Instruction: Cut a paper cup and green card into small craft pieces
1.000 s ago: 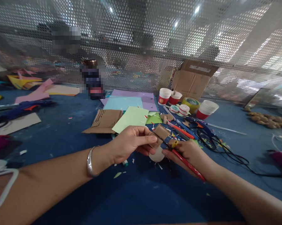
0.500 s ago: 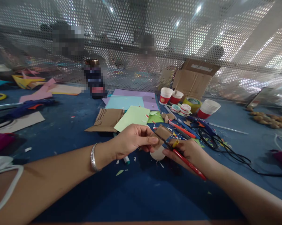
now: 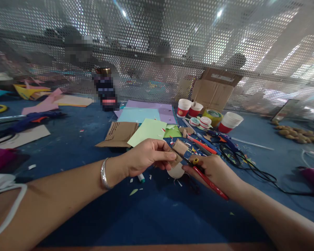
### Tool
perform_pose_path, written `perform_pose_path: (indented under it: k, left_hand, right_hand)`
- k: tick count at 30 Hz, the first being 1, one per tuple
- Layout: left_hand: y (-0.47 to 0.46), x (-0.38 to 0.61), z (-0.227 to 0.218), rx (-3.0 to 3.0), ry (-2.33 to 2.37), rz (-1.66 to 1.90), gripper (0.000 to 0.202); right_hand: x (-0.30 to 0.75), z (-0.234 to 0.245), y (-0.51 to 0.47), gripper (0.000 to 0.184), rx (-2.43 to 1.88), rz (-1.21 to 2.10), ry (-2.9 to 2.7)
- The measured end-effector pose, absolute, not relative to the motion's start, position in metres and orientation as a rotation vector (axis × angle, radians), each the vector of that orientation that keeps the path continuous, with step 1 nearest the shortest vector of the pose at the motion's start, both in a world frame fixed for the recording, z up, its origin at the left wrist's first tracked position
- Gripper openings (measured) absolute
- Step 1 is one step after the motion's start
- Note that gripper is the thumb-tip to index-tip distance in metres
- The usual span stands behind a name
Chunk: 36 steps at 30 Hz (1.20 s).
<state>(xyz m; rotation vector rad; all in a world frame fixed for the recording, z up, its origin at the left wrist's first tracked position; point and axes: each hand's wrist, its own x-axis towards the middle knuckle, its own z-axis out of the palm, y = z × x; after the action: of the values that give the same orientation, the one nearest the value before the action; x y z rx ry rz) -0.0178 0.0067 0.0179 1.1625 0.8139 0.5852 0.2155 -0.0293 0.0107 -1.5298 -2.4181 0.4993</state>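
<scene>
Cardboard [image 3: 180, 147] and scissors [image 3: 207, 179] in hand
My left hand [image 3: 146, 157] pinches the cardboard — my right hand [image 3: 214, 170] is clamped round the red scissors, blades touching it

Craft workshop: coloured paper sheets [image 3: 146, 120], cups [image 3: 183, 107], tape [image 3: 212, 116].

Red-and-white paper cups [image 3: 183, 107], tape roll [image 3: 212, 116], cardboard box [image 3: 215, 91], green paper sheet [image 3: 147, 131], black cable [image 3: 251, 168]

I count two hands, a left hand [image 3: 143, 158] and a right hand [image 3: 215, 170], with one cardboard scrap [image 3: 180, 147] and one red-handled tool [image 3: 210, 183] between them. At twelve o'clock: four paper sheets [image 3: 147, 130], one flat cardboard piece [image 3: 119, 133]. At one o'clock: two upright paper cups [image 3: 183, 107], one cup stack [image 3: 231, 121], one tape roll [image 3: 212, 116], one cardboard box [image 3: 215, 91].
</scene>
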Motion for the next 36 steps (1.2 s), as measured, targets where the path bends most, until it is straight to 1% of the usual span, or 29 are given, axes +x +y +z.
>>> perform_pose_path:
  k: [6,9,12,16,19,22,25,27,30,32,34,36]
  left_hand:
    - [0.009,-0.021,0.026,1.198,0.813,0.511,0.028]
    - [0.014,-0.026,0.031,1.252,0.812,0.434,0.025]
    - [0.02,-0.036,0.036,1.367,0.818,0.294,0.02]
    - [0.026,-0.047,0.042,1.519,0.804,-0.03,0.015]
    - [0.027,-0.052,0.046,1.691,0.853,-0.119,0.014]
    - [0.028,-0.053,0.048,1.965,0.964,-0.001,0.02]
    - [0.029,-0.049,0.042,2.21,1.106,0.362,0.016]
    - [0.029,-0.044,0.034,2.336,1.16,0.517,0.02]
    - [0.025,-0.035,0.02,2.515,1.165,0.469,0.03]
    - [0.023,-0.03,0.013,2.58,1.092,0.429,0.031]
    - [0.023,-0.026,0.011,2.59,1.044,0.444,0.029]
    - [0.023,-0.025,0.011,2.537,1.034,0.504,0.02]
  right_hand:
    - [0.218,0.006,-0.03,0.039,-1.486,0.308,-2.485]
    - [0.217,0.004,-0.033,0.036,-1.457,0.208,-2.524]
    - [0.216,0.002,-0.035,0.035,-1.405,0.168,-2.596]
    - [0.22,0.003,-0.031,0.035,-1.469,0.104,-2.586]
    - [0.226,0.005,-0.025,0.038,-1.523,0.03,-2.529]
    - [0.228,0.005,-0.023,0.038,-1.505,0.063,-2.513]
    - [0.227,0.004,-0.02,0.04,-1.547,0.158,-2.467]
    - [0.228,0.003,-0.016,0.039,-1.63,0.175,-2.452]
    - [0.232,0.002,-0.008,0.034,-1.792,0.097,-2.452]
    - [0.234,0.003,-0.005,0.037,-1.879,0.067,-2.438]
    - [0.235,0.005,-0.004,0.039,-1.921,0.062,-2.413]
    - [0.234,0.006,-0.005,0.04,-1.93,0.061,-2.392]
